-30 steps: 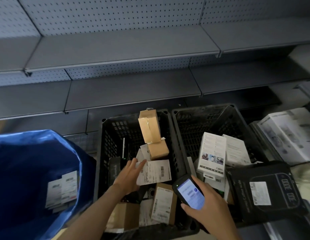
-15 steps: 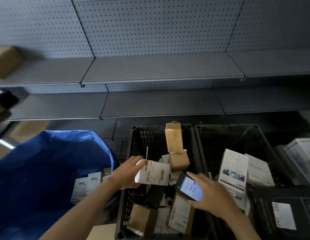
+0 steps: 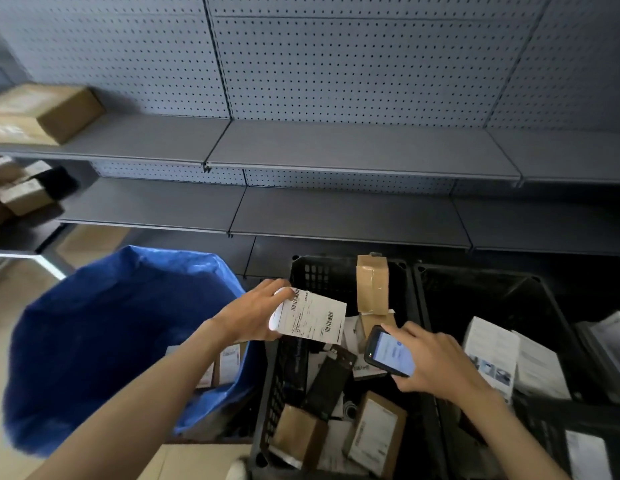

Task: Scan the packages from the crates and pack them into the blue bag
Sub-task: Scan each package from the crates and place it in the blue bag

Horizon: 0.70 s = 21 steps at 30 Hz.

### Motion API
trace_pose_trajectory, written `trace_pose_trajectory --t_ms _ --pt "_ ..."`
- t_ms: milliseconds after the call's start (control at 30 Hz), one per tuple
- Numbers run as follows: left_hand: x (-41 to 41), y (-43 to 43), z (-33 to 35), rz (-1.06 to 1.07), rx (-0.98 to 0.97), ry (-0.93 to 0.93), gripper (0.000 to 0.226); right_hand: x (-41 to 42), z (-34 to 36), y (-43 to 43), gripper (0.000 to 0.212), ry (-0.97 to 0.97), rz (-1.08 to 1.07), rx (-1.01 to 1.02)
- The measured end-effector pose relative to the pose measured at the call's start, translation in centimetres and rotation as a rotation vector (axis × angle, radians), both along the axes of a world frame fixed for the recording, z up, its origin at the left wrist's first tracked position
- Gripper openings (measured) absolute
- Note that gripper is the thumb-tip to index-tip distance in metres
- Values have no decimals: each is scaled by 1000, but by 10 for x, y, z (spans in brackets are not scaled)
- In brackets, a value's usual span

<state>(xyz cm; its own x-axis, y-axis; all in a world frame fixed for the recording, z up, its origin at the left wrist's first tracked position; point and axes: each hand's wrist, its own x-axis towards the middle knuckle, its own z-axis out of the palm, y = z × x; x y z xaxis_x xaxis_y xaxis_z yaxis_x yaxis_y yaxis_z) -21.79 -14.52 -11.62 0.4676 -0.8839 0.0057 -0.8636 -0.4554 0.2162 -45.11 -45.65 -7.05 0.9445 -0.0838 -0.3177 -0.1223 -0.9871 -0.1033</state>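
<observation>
My left hand (image 3: 252,311) grips a white package (image 3: 310,317) with barcode labels, held above the left black crate (image 3: 322,271). To its right my right hand (image 3: 436,367) holds a handheld scanner (image 3: 388,351), its lit screen facing up and its front end turned toward the package. The crate below holds brown boxes (image 3: 372,284), labelled cartons (image 3: 374,433) and a dark flat pack (image 3: 331,381). The open blue bag (image 3: 104,334) stands at the left, with a few labelled packages (image 3: 229,363) visible inside behind my forearm.
A second black crate (image 3: 481,282) at the right holds white boxes (image 3: 492,351). Grey shelves (image 3: 336,150) with a pegboard back run behind the crates. Brown cartons (image 3: 42,112) sit on the far-left shelves. A black box with a white label (image 3: 585,452) lies at the bottom right.
My left hand has lifted the white package out of the left crate and brought it up and leftward. The right hand with the scanner has moved up beside it. My view has tilted upward.
</observation>
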Motion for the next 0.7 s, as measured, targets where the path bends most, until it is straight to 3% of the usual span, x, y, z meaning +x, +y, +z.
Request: trace_pose_trajectory --t_ms 367,700 --pt "37 34 12 -39 -31 9 80 20 13 27 101 -46 -37 -6" --pt "69 157 28 215 -148 107 77 93 13 101 96 -90 -33 137"
